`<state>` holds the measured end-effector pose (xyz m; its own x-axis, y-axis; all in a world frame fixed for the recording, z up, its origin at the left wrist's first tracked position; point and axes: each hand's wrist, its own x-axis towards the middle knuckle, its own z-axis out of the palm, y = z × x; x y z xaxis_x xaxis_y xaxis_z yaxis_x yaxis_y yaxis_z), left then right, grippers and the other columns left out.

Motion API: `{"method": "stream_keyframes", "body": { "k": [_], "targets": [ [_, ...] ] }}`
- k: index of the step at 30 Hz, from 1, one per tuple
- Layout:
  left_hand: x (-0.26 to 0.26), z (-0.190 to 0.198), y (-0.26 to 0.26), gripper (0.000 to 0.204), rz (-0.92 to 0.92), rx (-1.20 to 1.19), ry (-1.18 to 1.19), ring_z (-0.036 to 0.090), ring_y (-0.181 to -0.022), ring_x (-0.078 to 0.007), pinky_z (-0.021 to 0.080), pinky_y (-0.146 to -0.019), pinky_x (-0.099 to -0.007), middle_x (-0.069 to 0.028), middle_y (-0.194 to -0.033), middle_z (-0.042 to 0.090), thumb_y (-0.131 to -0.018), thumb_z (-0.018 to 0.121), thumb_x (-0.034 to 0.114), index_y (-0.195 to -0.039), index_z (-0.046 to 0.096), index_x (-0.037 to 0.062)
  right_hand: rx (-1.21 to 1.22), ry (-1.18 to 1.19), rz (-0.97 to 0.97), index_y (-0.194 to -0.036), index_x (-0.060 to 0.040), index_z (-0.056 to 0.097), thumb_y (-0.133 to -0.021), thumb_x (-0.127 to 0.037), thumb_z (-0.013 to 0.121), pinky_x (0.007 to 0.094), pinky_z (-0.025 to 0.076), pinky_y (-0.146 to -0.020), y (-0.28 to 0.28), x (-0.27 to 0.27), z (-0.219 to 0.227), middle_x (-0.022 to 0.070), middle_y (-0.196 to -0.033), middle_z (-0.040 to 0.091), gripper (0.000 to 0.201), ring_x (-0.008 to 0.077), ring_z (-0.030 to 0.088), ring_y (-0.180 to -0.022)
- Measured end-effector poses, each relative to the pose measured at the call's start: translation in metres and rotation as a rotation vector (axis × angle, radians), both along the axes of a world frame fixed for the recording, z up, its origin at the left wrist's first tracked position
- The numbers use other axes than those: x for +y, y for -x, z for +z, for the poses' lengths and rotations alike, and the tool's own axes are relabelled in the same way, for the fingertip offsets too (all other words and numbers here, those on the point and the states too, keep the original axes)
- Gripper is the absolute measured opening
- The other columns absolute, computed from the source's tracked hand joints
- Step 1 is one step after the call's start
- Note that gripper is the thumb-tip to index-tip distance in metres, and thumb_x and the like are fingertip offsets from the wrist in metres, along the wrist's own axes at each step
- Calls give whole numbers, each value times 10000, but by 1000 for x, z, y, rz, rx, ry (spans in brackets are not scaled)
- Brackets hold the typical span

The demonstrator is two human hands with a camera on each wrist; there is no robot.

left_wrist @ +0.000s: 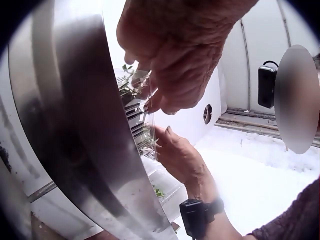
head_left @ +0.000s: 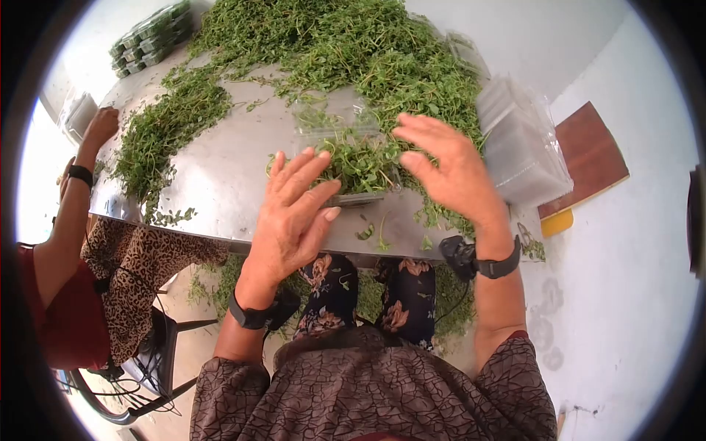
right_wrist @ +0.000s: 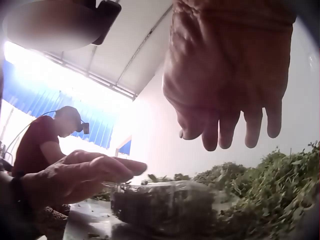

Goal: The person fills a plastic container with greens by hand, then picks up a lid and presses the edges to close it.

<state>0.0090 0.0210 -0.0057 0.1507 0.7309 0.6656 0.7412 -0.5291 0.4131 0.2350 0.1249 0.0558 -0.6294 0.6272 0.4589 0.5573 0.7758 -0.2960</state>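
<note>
A clear plastic clamshell box (head_left: 358, 198) filled with leafy green sprigs (head_left: 360, 167) sits near the table's front edge, its clear lid (head_left: 334, 121) raised at the far side. My left hand (head_left: 294, 213) is at the box's left side, fingers extended and fingertips close over the greens. On the other side my right hand (head_left: 452, 169) hovers with its fingers extended and thumb apart, holding nothing. From the right wrist, the box (right_wrist: 160, 202) shows dark with greens, with the left hand (right_wrist: 85, 175) at its near top edge.
A large heap of greens (head_left: 353, 44) covers the back of the metal table (head_left: 220, 162). Another pile (head_left: 169, 110) lies left. Stacked empty clear boxes (head_left: 518, 140) stand at right; filled boxes (head_left: 151, 37) are stacked back left. Another person's arm (head_left: 84, 158) is at the left.
</note>
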Motion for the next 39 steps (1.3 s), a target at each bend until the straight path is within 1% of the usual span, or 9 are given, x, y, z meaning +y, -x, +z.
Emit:
{"method": "stream_keyframes", "body": {
  "k": [7,14,16,19,22,31,34,36,39],
  "targets": [
    [-5,-16,7,234,100,-133,-121,461,-1270,-346,275,-1098,-519,-179,-1312,532,-845,560,100,-1044,667,41,-197,122,-384,-1107,-35,643,-770,-81,665,407,488,-876,-38,10,7,192,-1081,645,342,341,610,-1011],
    [-8,-24,4,206,133,-198,-146,482,-1244,-348,282,-1088,-533,-169,-1273,557,-793,607,26,-996,646,24,-305,-25,-302,-1045,-69,677,-756,-75,653,451,503,-753,-43,43,-27,200,-872,654,290,371,631,-830],
    [-7,-26,4,205,136,-204,-152,486,-1241,-344,281,-1089,-535,-166,-1264,564,-791,611,25,-993,649,25,-524,-52,-371,-823,-27,692,-723,-42,627,447,502,-692,-39,52,-25,206,-736,623,120,387,619,-755],
    [-8,-29,5,201,143,-213,-151,489,-1237,-340,279,-1090,-536,-163,-1252,573,-790,613,22,-987,654,27,-356,-80,-377,-772,-37,694,-739,-61,607,428,500,-689,-39,53,-13,209,-734,627,96,382,619,-742],
    [-7,-32,7,210,135,-228,-135,497,-1238,-330,275,-1099,-533,-158,-1257,577,-854,563,110,-1022,664,36,13,64,-371,-813,-41,693,-756,-82,607,418,501,-695,-36,48,2,206,-767,640,111,370,625,-745],
    [-7,-31,9,315,128,-306,-174,490,-1232,-351,285,-1087,-534,-176,-1243,573,-767,602,41,-1079,631,4,-354,62,-221,-1044,-36,644,-756,-117,672,437,492,-741,-8,40,-14,221,-808,638,301,385,622,-824],
    [-6,-30,11,321,113,-337,-163,492,-1229,-355,288,-1087,-526,-177,-1238,575,-771,599,51,-1087,623,-6,-461,13,-217,-959,-26,651,-752,-100,648,449,488,-714,-11,53,-27,218,-783,628,220,393,613,-789],
    [-5,-31,11,317,104,-369,-157,501,-1220,-351,296,-1085,-514,-177,-1228,580,-776,593,48,-1087,619,-11,-382,-159,-139,-740,-2,591,-684,-38,587,484,480,-619,-16,60,-29,227,-691,587,67,424,584,-678],
    [-5,-34,15,321,90,-415,-136,482,-1247,-333,265,-1100,-506,-178,-1257,568,-852,538,135,-1129,613,-10,-241,-238,-210,-723,6,572,-684,-54,574,477,465,-589,-25,59,-18,245,-654,565,71,432,547,-616]
  ]
}}
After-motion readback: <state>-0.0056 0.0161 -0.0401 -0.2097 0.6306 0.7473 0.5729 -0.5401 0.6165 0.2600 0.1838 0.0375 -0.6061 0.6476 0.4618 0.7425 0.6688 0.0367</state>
